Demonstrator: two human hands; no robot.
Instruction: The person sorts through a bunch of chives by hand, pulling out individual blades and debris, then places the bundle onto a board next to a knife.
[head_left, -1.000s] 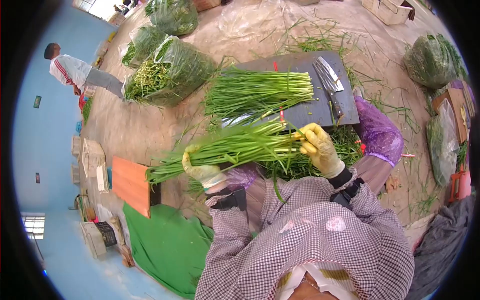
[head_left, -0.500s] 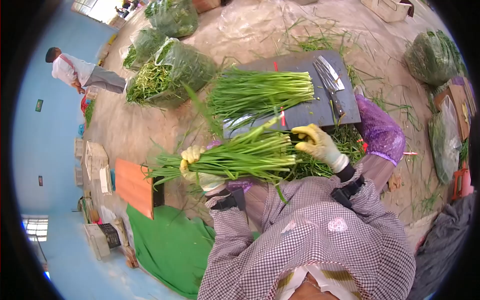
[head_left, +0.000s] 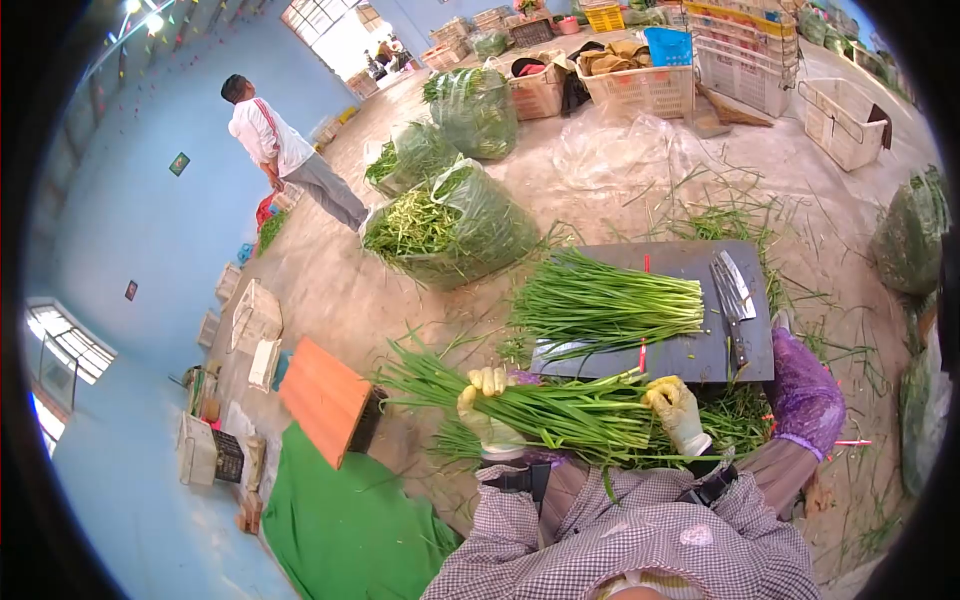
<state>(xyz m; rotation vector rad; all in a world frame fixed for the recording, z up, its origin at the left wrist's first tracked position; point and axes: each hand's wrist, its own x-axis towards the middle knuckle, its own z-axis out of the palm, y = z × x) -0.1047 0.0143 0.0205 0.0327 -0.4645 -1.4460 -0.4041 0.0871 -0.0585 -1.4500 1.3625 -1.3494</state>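
Daylight through the doorway (head_left: 325, 30) and window (head_left: 72, 342) is bright and overexposed, lamps (head_left: 153, 22) flare upper left, shadows are soft, and fisheye distortion bends the dark-bordered edges.

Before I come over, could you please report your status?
Left hand gripping loose greens. Right hand at their pale ends. Knife on board, beside laid-out bundle.

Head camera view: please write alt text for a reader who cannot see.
A gloved left hand grips a bunch of long green stalks; the right hand is at its paler end. More stalks and a knife lie on a dark board.
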